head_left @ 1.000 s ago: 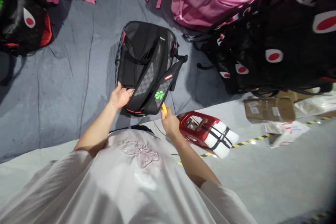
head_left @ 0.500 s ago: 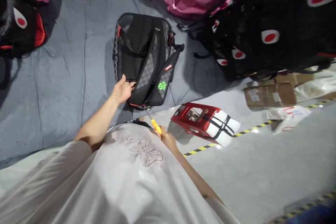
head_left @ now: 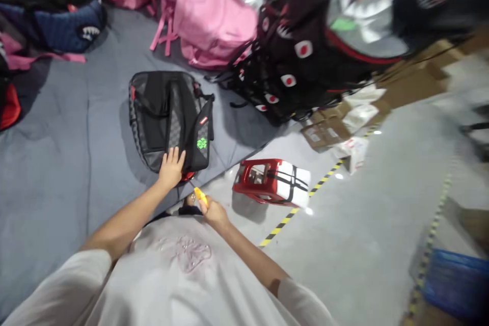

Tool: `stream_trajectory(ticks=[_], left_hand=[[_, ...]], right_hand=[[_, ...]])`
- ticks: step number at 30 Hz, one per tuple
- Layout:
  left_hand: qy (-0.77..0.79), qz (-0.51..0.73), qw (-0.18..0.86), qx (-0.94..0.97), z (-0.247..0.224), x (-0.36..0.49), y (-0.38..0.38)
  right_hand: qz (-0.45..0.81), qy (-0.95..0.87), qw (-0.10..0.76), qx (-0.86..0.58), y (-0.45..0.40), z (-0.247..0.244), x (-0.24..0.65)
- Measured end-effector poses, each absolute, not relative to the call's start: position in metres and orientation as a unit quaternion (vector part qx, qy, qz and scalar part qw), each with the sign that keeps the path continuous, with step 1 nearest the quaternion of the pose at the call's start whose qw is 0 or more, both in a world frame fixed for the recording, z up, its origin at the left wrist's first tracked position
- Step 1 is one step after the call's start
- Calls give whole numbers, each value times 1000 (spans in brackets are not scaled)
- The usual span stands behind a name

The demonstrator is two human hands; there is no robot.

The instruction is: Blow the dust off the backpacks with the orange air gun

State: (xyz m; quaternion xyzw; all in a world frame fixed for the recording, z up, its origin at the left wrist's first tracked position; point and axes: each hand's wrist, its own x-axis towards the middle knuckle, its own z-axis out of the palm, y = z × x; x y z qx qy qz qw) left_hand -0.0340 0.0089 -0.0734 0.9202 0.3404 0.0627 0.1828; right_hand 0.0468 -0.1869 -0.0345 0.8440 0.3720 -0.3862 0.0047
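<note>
A black checkered backpack (head_left: 153, 117) lies on the grey cloth with its shoulder straps upward and a green mark on one strap. My left hand (head_left: 171, 168) rests on its near end, fingers spread over the base of a strap. Closed around a yellow-handled, screwdriver-like tool (head_left: 200, 196), my right hand (head_left: 216, 215) is just in front of the bag. The tool's thin shaft points at the bag's near edge, by a bit of red. Whether its tip touches the bag I cannot tell.
Pink backpacks (head_left: 214, 15) and a black bag with red-and-white eye shapes (head_left: 301, 69) stand at the back. A blue bag (head_left: 57, 20) lies far left. On the floor to the right are a red-and-white strapped object (head_left: 273, 182), cardboard boxes (head_left: 324, 132) and striped tape (head_left: 280, 226).
The view has shifted, showing more of the right side. My left hand has gone from the bag's left near edge onto the strap base. My right hand still holds the tool.
</note>
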Motion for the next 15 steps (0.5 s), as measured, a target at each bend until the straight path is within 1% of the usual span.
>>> stream_trajectory(ticks=[2, 4, 6, 8, 9, 11, 12, 13, 15], left_hand=[[357, 123, 236, 895, -59, -12, 27], [375, 225, 303, 847, -29, 5, 39], [406, 339, 362, 768, 5, 15, 42], [452, 445, 404, 659, 28, 19, 37], [472, 491, 420, 600, 32, 18, 31], [488, 543, 457, 509, 22, 12, 14], [491, 537, 477, 492, 11, 5, 3], [489, 496, 502, 513, -2, -3, -10], [465, 338, 542, 613, -26, -27, -37]], right_hand=[[-351, 369, -48, 859, -182, -27, 50], [-314, 368, -116, 867, -177, -14, 51], [-275, 381, -190, 862, -174, 1, 50], [-243, 415, -250, 840, -176, 13, 48], [-235, 438, -266, 826, -179, 17, 48], [-241, 474, -268, 804, -189, 18, 51], [-250, 480, -260, 800, -194, 15, 53], [-261, 478, -247, 802, -200, 10, 56], [-281, 453, -211, 819, -211, -3, 65]])
